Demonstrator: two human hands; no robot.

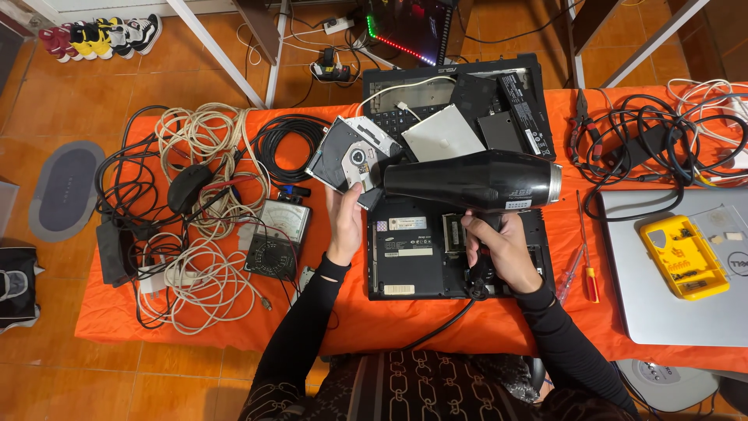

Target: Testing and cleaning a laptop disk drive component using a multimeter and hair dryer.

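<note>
Gripping a slim grey optical disc drive tilted up off the orange-covered desk, the left hand presents its open side; the right hand clasps a black hair dryer, its nozzle pointed at the drive, above an opened black laptop.

Terracotta tiled floor under an orange-covered table, a grey mat, perhaps white table legs.

You wear long black sleeves reaching both wrists. Your hands are bare. Your dark lap garment carries a pale chain-link pattern.
</note>
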